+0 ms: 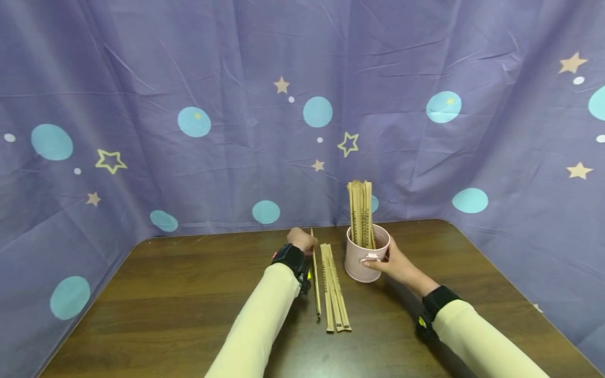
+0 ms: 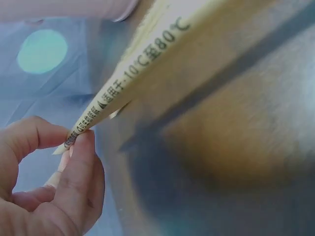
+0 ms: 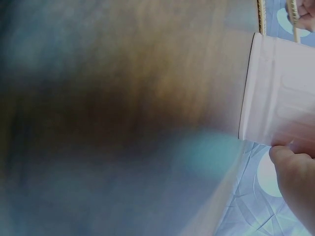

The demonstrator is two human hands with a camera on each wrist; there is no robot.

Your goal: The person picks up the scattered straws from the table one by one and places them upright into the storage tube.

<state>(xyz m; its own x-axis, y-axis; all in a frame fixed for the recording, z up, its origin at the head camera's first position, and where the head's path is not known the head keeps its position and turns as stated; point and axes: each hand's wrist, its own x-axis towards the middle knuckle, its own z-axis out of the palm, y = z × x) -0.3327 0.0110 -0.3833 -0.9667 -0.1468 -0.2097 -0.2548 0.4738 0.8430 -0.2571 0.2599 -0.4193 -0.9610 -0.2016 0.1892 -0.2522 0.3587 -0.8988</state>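
1. Pinching the far tip of one wrapped chopstick [image 1: 315, 273], the left hand [image 1: 302, 240] keeps its other end on the table [image 1: 189, 304].
2. Right hand [image 1: 394, 265] grips the pink cup [image 1: 364, 260], fingers curled round its side.
3. More chopsticks stand in the cup; three [image 1: 334, 289] lie between cup and held stick.

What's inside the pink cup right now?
A bundle of paper-wrapped chopsticks stands upright in the pink cup, tops well above the rim. Their lower ends and the cup's bottom are hidden by its wall.
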